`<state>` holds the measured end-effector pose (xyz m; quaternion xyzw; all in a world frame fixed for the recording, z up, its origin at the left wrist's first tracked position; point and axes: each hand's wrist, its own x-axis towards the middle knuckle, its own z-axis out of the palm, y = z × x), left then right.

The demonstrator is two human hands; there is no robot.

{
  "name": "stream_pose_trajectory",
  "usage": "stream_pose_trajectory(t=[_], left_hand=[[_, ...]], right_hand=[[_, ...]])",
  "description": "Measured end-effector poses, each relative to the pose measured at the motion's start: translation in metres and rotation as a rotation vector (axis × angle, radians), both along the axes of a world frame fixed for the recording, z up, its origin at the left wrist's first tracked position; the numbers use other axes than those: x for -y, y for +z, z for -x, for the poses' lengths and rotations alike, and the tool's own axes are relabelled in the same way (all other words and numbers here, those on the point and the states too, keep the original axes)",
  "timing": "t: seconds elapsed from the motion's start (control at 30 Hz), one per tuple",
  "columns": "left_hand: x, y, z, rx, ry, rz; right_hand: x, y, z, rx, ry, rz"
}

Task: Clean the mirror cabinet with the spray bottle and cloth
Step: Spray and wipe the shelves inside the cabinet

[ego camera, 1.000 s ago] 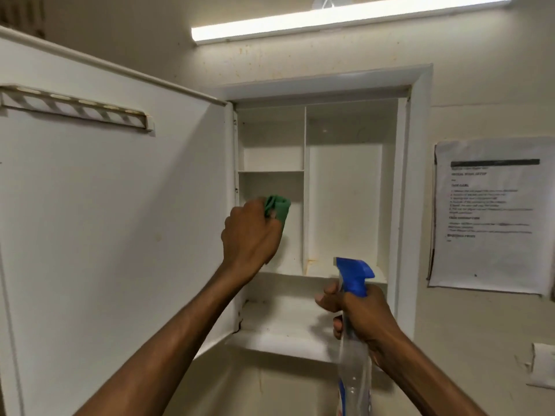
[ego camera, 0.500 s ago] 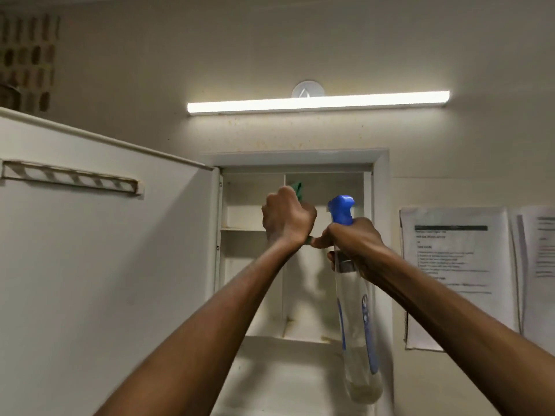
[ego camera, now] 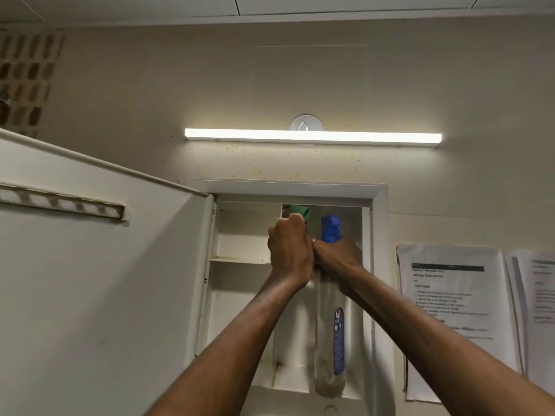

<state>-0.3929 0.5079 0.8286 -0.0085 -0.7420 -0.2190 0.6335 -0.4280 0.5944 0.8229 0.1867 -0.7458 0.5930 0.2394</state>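
The white wall cabinet (ego camera: pixel 379 265) stands open, its door (ego camera: pixel 99 295) swung out to the left. My left hand (ego camera: pixel 288 250) grips a green cloth (ego camera: pixel 299 211) high up by the central divider, near the cabinet's top. Beside it and touching it, my right hand (ego camera: pixel 338 256) holds the neck of a clear spray bottle (ego camera: pixel 330 340) with a blue trigger head (ego camera: pixel 329 228). The bottle hangs upright in front of the right compartment. Both hands' fingers are hidden behind the knuckles.
A small shelf (ego camera: pixel 237 260) crosses the left compartment. A lit tube lamp (ego camera: pixel 312 137) runs above the cabinet. Printed sheets (ego camera: pixel 450 310) are taped to the wall on the right. A slotted rail (ego camera: pixel 63 204) is fixed on the door's inner face.
Both hands rose from the lower shelf area to the cabinet's top and came together. The cloth went up to the divider's upper end, and my view tilted upward.
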Motion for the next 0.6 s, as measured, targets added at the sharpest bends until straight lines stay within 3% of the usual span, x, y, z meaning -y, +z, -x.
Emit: stream_pose_trajectory(t=[0.3, 0.6], left_hand=[[-0.009, 0.0, 0.03, 0.041, -0.016, -0.117], [-0.018, 0.002, 0.059, 0.102, -0.076, -0.193]], right_hand=[[-0.007, -0.004, -0.003, 0.093, -0.057, 0.095], [-0.027, -0.021, -0.029, 0.204, -0.033, -0.091]])
